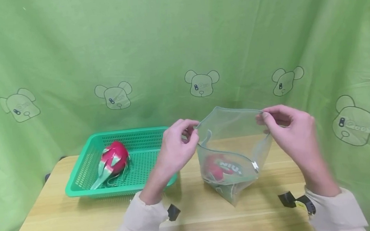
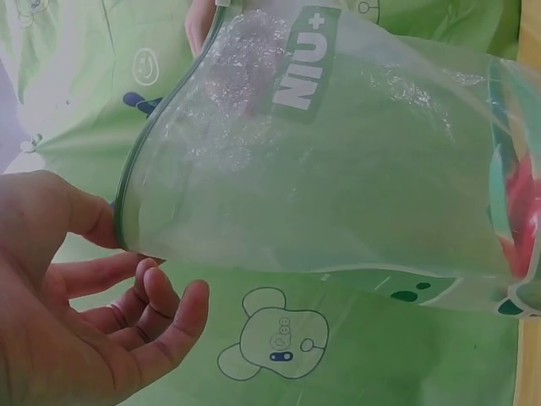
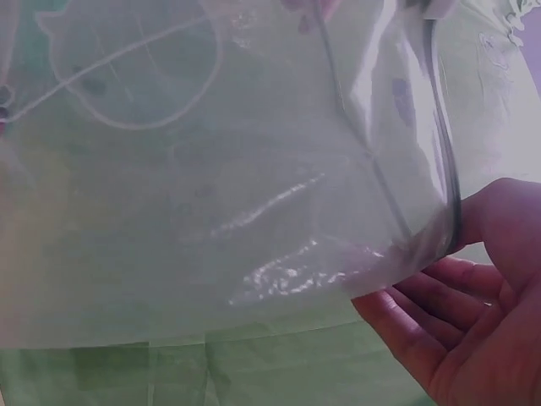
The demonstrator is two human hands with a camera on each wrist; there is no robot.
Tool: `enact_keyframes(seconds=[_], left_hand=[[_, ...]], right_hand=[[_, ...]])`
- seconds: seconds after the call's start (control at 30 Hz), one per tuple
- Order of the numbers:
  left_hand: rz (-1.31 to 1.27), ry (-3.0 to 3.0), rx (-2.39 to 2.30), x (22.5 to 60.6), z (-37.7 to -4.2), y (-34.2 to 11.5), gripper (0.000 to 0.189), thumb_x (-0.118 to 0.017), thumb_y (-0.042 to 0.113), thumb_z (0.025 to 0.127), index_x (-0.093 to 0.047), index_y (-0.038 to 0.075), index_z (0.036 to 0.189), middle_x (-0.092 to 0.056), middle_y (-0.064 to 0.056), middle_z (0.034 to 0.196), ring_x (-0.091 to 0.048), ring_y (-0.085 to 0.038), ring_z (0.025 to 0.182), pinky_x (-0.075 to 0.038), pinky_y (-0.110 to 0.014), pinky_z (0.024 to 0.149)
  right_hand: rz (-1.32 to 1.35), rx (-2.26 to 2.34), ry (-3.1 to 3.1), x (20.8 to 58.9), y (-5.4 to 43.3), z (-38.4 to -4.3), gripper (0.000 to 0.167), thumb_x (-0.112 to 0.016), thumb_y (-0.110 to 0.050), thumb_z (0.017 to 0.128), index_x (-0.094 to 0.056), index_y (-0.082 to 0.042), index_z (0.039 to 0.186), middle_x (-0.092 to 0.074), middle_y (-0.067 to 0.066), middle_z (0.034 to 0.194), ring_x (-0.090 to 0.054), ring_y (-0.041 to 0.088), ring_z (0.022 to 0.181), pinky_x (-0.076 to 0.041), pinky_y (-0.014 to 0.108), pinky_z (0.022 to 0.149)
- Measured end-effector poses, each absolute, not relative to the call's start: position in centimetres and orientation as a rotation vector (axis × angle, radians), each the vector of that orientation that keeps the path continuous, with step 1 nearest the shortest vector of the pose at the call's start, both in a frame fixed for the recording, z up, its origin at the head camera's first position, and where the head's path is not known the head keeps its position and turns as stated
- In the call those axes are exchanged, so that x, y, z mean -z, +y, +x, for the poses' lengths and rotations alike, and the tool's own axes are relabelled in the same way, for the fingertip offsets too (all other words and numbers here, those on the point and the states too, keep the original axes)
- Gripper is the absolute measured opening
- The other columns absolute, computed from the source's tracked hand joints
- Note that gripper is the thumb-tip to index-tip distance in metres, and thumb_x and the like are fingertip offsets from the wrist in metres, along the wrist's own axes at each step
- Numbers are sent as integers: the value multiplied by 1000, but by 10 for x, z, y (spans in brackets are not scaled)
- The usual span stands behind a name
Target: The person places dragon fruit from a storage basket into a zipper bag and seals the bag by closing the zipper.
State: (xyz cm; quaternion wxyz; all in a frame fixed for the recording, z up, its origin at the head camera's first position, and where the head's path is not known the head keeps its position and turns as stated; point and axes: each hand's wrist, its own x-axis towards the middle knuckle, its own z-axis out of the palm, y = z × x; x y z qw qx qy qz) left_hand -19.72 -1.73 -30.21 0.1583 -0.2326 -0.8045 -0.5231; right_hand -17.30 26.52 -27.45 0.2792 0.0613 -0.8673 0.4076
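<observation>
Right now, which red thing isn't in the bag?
The red fruit in the green basket. The other red thing shows through the clear bag held by the left hand and right hand.

Hung with a creased green curtain (image 1: 152, 41), printed with outlined animal heads (image 1: 201, 83); furnished with a pale wood-grain desk (image 1: 234, 228); brightly lit.

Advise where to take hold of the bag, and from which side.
Probably pinch the bag by its rim at the mouth's two ends, coming from left and right: the film looks limp, the edge thin, and the mouth gapes upward between. Better avoid the near edge's slider.
</observation>
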Motion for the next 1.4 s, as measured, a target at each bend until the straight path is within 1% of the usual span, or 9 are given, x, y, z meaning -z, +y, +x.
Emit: enact_keyframes(seconds=[0.1, 0.23, 0.43, 0.53, 0.73, 0.9, 1.13, 1.23, 1.4], left_hand=[[-690, -2297, 1487, 302, -196, -15, 24, -63, 7, 96, -71, 3, 118, -63, -3, 93, -63, -15, 84, -59, -25, 72], [-704, -2292, 1481, 302, -196, -13, 24, -66, 15, 99, -70, 6, 121, -64, -2, 94, -64, -14, 85, -59, -26, 72], [-697, -2314, 1482, 305, -200, -19, 27, -61, 27, 104, -70, 8, 121, -67, -2, 100, -66, -17, 89, -58, -27, 74], [-679, -2345, 1476, 308, -204, -25, 28, -58, 29, 105, -70, 10, 121, -69, 0, 104, -67, -17, 93, -58, -27, 77], [-667, -2443, 1421, 306, -214, -47, 29, -57, 30, 106, -68, 12, 125, -70, 0, 113, -67, -14, 102, -59, -28, 84], [-658, -2532, 1328, 303, -222, -67, 30, -56, 30, 106, -66, 12, 128, -69, 0, 118, -65, -15, 108, -58, -32, 90], [-605, -2615, 1239, 309, -229, -94, 32, -57, 32, 105, -65, 14, 130, -67, -2, 126, -64, -20, 111, -57, -42, 94], [-586, -2648, 1222, 315, -232, -103, 33, -57, 31, 105, -63, 13, 132, -65, -4, 130, -64, -23, 114, -56, -44, 95], [-560, -2678, 1192, 322, -239, -113, 35, -56, 32, 106, -63, 12, 133, -65, -6, 130, -63, -26, 116, -55, -47, 96]], right_hand=[[172, -1106, -2304, 277, 264, -174, 18, -64, -17, 101, -74, -4, 111, -76, 14, 104, -72, 1, 75, -59, 20, 65], [170, -1117, -2286, 278, 262, -174, 18, -64, -16, 101, -74, -3, 111, -76, 15, 103, -71, -1, 75, -59, 21, 64], [153, -1102, -2289, 278, 257, -174, 19, -63, -16, 101, -73, -3, 111, -76, 14, 100, -71, 0, 77, -59, 21, 64], [156, -1100, -2289, 279, 257, -174, 19, -63, -16, 101, -73, -2, 110, -76, 14, 100, -70, 0, 76, -59, 21, 64], [168, -1075, -2282, 279, 258, -175, 19, -62, -16, 101, -73, -3, 111, -76, 13, 99, -72, 8, 78, -58, 18, 63], [176, -1051, -2282, 279, 258, -175, 19, -62, -15, 101, -74, -3, 110, -76, 12, 98, -71, 5, 78, -57, 16, 63], [190, -1032, -2285, 277, 256, -176, 19, -62, -16, 101, -74, -3, 109, -76, 10, 97, -68, 0, 79, -57, 15, 64], [185, -1035, -2281, 278, 256, -176, 19, -62, -16, 101, -74, -3, 108, -76, 10, 97, -68, 0, 79, -57, 15, 63], [172, -1039, -2265, 280, 258, -175, 19, -62, -15, 101, -74, -3, 108, -77, 11, 96, -69, 1, 77, -57, 15, 62]])
